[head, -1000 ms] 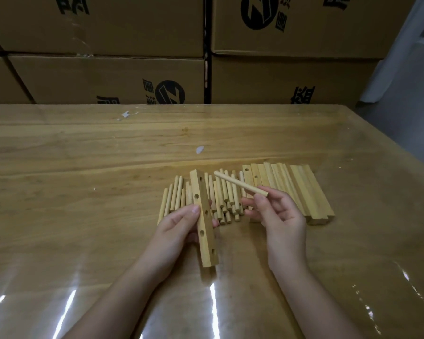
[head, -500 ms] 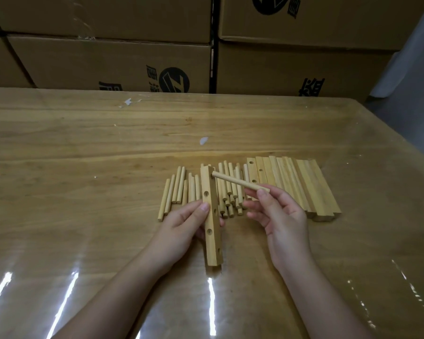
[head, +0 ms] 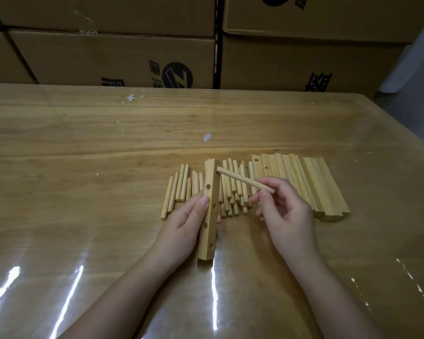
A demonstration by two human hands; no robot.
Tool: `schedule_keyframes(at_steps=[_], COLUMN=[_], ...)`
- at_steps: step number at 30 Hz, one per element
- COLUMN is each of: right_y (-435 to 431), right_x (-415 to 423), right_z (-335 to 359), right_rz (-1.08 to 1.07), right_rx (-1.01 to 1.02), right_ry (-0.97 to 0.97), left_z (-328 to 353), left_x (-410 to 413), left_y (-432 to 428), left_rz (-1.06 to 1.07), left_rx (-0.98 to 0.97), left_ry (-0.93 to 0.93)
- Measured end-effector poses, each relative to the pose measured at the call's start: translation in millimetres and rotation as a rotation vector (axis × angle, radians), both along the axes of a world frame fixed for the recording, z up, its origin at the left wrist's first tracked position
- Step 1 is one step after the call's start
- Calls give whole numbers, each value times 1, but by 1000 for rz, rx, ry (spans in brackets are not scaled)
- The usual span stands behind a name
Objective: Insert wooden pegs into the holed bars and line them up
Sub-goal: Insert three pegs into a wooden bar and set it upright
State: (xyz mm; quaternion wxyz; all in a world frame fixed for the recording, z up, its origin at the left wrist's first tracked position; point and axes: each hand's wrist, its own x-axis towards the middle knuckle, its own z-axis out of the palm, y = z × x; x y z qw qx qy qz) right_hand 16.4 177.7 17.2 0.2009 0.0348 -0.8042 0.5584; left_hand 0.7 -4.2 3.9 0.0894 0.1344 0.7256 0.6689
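Right hand (head: 287, 216) pinches a peg (head: 245, 179), tip seemingly at a hole in the bar (head: 212, 174) beyond the gripping left hand (head: 184, 223); next, push straight in

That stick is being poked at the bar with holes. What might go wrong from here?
The peg meets the holed bar at a slant, so it may jam or skid past the hole.
The left hand grips the bar mid-length while the push comes at its far end, so it could twist.
Loose pegs lie right beside it; a slip might scatter them.
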Motion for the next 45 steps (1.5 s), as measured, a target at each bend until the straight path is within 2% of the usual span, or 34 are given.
schedule_keyframes(at_steps=[3, 8, 13, 22, 25, 39, 45], right_y=[1, -18, -25, -20, -17, -14, -14], right_x=[-8, -17, -19, -25, -24, -23, -22], right_z=[5, -6, -17, -19, -19, -19, -19], right_rz=[-10, 26, -50, -32, -57, -131, -108], right_rx=[158, 59, 127, 251, 272, 362, 342], right_ry=[95, 126, 206, 205, 206, 170, 153], left_z=[-1, -7, -8, -8, -7, -9, -3], left_x=[2, -2, -5, -12, -13, -10, -7], left_y=[2, 1, 1, -6, -7, -6, -9], left_rz=[47, 149, 207, 120, 129, 191, 198], left_rx=[63, 49, -8, 93, 40, -193, -213], left_ry=[-3, 74, 173, 43, 21, 182, 174])
